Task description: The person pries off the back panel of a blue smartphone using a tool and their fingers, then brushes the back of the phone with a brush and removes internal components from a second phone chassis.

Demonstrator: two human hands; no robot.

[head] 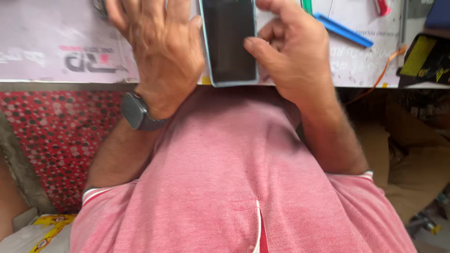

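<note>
Two bare hands working a phone at the worktop edge

A flat rectangular phone with a dark glossy screen and pale blue rim is lying on the smooth white worktop, its near end reaching the edge. The right hand is gripping its right side, fingers curled, thumb pressing the screen edge. The left hand is resting beside its left side, fingers spread flat, wearing a dark wristwatch. A blue plastic strip is lying nearby.
</note>
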